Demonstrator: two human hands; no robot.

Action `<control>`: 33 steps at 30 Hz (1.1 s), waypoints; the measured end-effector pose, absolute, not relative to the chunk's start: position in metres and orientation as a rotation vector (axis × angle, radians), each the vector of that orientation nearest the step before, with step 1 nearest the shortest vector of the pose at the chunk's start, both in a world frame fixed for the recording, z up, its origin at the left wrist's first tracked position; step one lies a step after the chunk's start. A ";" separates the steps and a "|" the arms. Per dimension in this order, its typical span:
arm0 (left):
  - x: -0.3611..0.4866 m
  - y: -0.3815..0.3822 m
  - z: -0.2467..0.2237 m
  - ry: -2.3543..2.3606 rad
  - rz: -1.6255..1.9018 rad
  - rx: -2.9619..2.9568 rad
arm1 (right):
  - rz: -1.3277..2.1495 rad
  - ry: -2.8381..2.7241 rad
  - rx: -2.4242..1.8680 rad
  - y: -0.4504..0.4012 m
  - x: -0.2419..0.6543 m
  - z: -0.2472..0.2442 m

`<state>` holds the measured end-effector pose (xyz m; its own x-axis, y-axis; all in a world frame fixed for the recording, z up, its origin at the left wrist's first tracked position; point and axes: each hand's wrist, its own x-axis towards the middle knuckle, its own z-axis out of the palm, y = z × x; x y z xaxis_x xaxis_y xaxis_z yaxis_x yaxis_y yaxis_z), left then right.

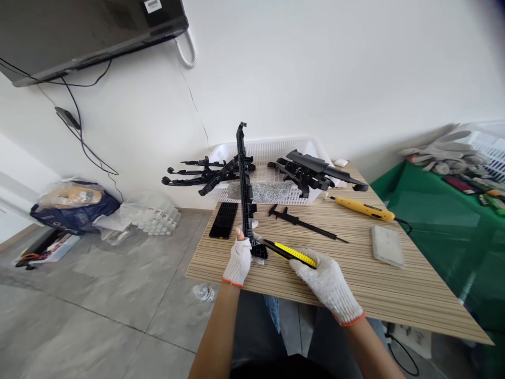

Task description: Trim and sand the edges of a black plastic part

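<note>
A long black plastic part [245, 195] stands nearly upright over the table's front edge. My left hand [239, 260], in a white knit glove with a bare thumb tip, is wrapped round its lower end. My right hand [325, 276], gloved too, grips a yellow and black utility knife [294, 254]. The knife points left, and its tip is close to the lower part of the black piece; whether it touches cannot be made out. Behind them a white plastic basket [276, 145] bears more black plastic parts [311, 171], some jutting over its left side.
On the wooden table [414, 295] lie a phone [223, 220], a black caliper [303, 223], a yellow corded tool [361, 208] and a pale square block [387, 246]. To the right, gloves [445, 152] rest on a green-covered surface [426, 210]. Bags [71, 202] sit on the floor at left.
</note>
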<state>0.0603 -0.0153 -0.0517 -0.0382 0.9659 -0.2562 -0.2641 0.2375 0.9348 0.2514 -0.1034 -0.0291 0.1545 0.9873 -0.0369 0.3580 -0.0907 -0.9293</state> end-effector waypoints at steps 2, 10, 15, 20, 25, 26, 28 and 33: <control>0.062 -0.016 -0.050 1.185 1.193 0.781 | 0.932 -1.326 -1.608 -0.104 0.251 -0.027; 0.067 -0.018 -0.045 1.188 1.199 0.739 | 0.955 -1.310 -1.613 -0.105 0.249 -0.025; 0.067 -0.018 -0.043 1.181 1.162 0.726 | 0.971 -1.284 -1.611 -0.104 0.249 -0.025; 0.064 -0.017 -0.048 1.186 1.175 0.721 | 0.966 -1.290 -1.604 -0.104 0.249 -0.023; 0.063 -0.016 -0.051 1.186 1.195 0.732 | 0.974 -1.296 -1.581 -0.104 0.249 -0.022; 0.063 -0.016 -0.051 1.184 1.195 0.735 | 0.998 -1.306 -1.566 -0.104 0.249 -0.022; 0.063 -0.016 -0.052 1.182 1.192 0.741 | 1.039 -1.327 -1.550 -0.104 0.249 -0.022; 0.064 -0.017 -0.053 1.179 1.191 0.756 | 0.969 -1.320 -1.577 -0.105 0.250 -0.025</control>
